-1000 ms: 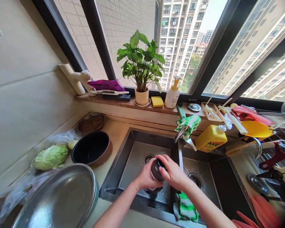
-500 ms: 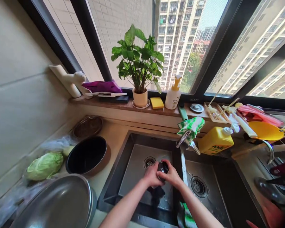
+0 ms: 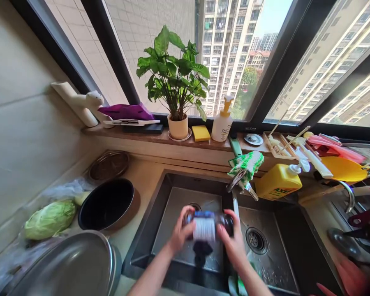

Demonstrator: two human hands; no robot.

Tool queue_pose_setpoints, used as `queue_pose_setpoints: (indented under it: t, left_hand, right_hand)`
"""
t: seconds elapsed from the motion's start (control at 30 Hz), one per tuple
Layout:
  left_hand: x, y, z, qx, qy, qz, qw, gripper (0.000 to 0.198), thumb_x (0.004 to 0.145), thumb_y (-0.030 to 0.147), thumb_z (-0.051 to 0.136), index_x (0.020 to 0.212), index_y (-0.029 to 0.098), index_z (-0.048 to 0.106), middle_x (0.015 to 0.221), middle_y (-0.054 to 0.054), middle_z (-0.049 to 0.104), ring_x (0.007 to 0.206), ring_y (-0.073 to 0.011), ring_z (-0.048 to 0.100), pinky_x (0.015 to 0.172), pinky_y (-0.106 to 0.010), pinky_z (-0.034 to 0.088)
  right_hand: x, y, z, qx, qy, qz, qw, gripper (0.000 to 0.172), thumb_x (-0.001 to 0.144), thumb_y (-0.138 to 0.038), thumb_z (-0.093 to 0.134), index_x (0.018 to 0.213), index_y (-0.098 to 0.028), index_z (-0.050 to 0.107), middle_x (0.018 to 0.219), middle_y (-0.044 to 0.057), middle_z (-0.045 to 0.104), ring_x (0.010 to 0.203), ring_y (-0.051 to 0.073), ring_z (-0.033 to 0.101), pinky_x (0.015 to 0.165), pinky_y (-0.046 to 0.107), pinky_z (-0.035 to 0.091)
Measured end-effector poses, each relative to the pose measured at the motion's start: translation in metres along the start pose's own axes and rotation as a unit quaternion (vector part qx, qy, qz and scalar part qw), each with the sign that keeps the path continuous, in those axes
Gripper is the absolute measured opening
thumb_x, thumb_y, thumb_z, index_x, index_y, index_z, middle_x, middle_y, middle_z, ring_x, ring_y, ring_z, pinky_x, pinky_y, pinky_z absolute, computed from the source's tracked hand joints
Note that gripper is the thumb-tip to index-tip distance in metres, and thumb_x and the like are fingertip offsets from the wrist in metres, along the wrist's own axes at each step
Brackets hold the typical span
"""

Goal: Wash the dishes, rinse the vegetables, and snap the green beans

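Note:
A dark bottle with a white and blue label lies sideways between my hands above the left sink basin. It is blurred by motion, so the label cannot be read. My left hand is wrapped round its left end. Round the right end my right hand is closed, thumb in front. Below the bottle a dark reflection shows on the basin floor. Behind the hands, a green and white cloth hangs over the faucet.
The right basin lies beside the divider. A yellow detergent bottle stands behind it. At left are a black pot, a large pan lid and a cabbage. A potted plant stands on the sill.
The bottle has turned sideways and come up, its label now showing. My hands have moved apart to its two ends. The view has shifted slightly.

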State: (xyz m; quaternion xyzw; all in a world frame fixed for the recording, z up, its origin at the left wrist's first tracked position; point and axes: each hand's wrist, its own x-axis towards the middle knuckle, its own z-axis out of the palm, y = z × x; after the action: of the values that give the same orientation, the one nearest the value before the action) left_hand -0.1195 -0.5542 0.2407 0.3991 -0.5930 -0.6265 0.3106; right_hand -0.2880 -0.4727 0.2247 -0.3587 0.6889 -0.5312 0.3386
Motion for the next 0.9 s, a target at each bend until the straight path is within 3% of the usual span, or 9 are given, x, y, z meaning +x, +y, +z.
queue_pose_setpoints:
  t: [0.07, 0.2, 0.3, 0.43, 0.53, 0.6, 0.67, 0.8, 0.9]
  left_hand:
    - [0.007, -0.01, 0.002, -0.003, 0.023, -0.061, 0.998, 0.051, 0.068, 0.06, 0.054, 0.103, 0.022, 0.053, 0.092, -0.006, 0.058, 0.089, -0.0264, 0.057, 0.077, -0.038, 0.047]
    - [0.014, -0.03, -0.002, -0.006, 0.002, 0.017, 1.0, 0.066, 0.057, 0.058, 0.066, 0.11, 0.023, 0.048, 0.104, -0.007, 0.056, 0.094, -0.0258, 0.054, 0.081, -0.036, 0.045]
    - [0.015, -0.031, -0.002, -0.003, 0.03, -0.094, 0.995, 0.057, 0.063, 0.061, 0.057, 0.102, 0.02, 0.052, 0.094, -0.008, 0.057, 0.084, -0.0255, 0.056, 0.073, -0.038, 0.046]
    - [0.011, -0.03, 0.0, -0.003, 0.043, 0.023, 0.999, 0.062, 0.058, 0.052, 0.067, 0.109, 0.021, 0.049, 0.107, -0.008, 0.055, 0.1, -0.0265, 0.052, 0.087, -0.036, 0.042]
    - [0.005, -0.031, 0.0, -0.008, 0.063, -0.073, 0.995, 0.048, 0.068, 0.057, 0.055, 0.099, 0.02, 0.052, 0.09, -0.007, 0.057, 0.084, -0.0241, 0.055, 0.073, -0.036, 0.045]
    - [0.002, -0.031, 0.001, -0.001, 0.027, -0.004, 1.0, 0.052, 0.068, 0.05, 0.06, 0.11, 0.022, 0.049, 0.102, -0.007, 0.056, 0.09, -0.0232, 0.054, 0.079, -0.034, 0.044]
    - [0.001, -0.027, 0.002, -0.013, 0.017, 0.068, 0.997, 0.065, 0.054, 0.055, 0.069, 0.107, 0.021, 0.05, 0.104, -0.007, 0.054, 0.094, -0.0253, 0.053, 0.082, -0.034, 0.043]
    - [0.006, -0.019, 0.008, -0.001, 0.054, -0.029, 0.998, 0.05, 0.067, 0.057, 0.054, 0.101, 0.02, 0.051, 0.091, -0.006, 0.055, 0.087, -0.0243, 0.053, 0.077, -0.036, 0.044]
    - [0.006, -0.016, 0.01, -0.02, 0.008, 0.082, 0.996, 0.065, 0.056, 0.054, 0.066, 0.109, 0.021, 0.047, 0.099, -0.006, 0.054, 0.089, -0.0235, 0.053, 0.079, -0.033, 0.043]
  right_hand:
    - [0.005, 0.012, 0.009, 0.022, 0.001, 0.096, 0.995, 0.045, 0.076, -0.056, 0.044, 0.107, -0.023, 0.045, 0.094, 0.008, 0.059, 0.082, 0.026, 0.059, 0.069, 0.04, 0.049]
    - [0.013, 0.025, 0.014, 0.038, 0.043, -0.043, 0.997, 0.057, 0.065, -0.057, 0.059, 0.11, -0.025, 0.046, 0.111, 0.009, 0.056, 0.102, 0.029, 0.054, 0.087, 0.041, 0.044]
    - [0.018, 0.024, 0.015, 0.045, 0.048, 0.086, 0.994, 0.05, 0.068, -0.058, 0.053, 0.099, -0.02, 0.05, 0.089, 0.009, 0.061, 0.084, 0.028, 0.059, 0.074, 0.043, 0.048]
    - [0.018, 0.023, 0.015, 0.084, 0.042, -0.031, 0.995, 0.055, 0.061, -0.052, 0.062, 0.105, -0.023, 0.051, 0.106, 0.008, 0.059, 0.098, 0.027, 0.055, 0.083, 0.038, 0.045]
    - [0.009, 0.021, 0.012, 0.069, 0.058, 0.102, 0.991, 0.048, 0.067, -0.055, 0.055, 0.099, -0.02, 0.052, 0.086, 0.007, 0.06, 0.079, 0.026, 0.059, 0.068, 0.039, 0.049]
    - [0.003, 0.017, 0.008, 0.069, 0.045, 0.017, 0.996, 0.049, 0.064, -0.05, 0.061, 0.103, -0.022, 0.052, 0.099, 0.007, 0.059, 0.09, 0.026, 0.057, 0.078, 0.04, 0.047]
    - [0.001, 0.01, 0.004, 0.09, 0.064, -0.063, 0.992, 0.055, 0.058, -0.052, 0.064, 0.103, -0.023, 0.051, 0.108, 0.008, 0.057, 0.102, 0.029, 0.053, 0.087, 0.043, 0.043]
    - [0.002, -0.001, -0.001, 0.056, 0.075, 0.079, 0.993, 0.045, 0.065, -0.053, 0.056, 0.097, -0.021, 0.052, 0.089, 0.007, 0.059, 0.084, 0.028, 0.057, 0.074, 0.046, 0.047]
    - [0.001, -0.001, -0.003, 0.074, 0.06, -0.057, 0.994, 0.054, 0.059, -0.047, 0.065, 0.105, -0.023, 0.05, 0.107, 0.008, 0.057, 0.098, 0.028, 0.054, 0.086, 0.043, 0.044]
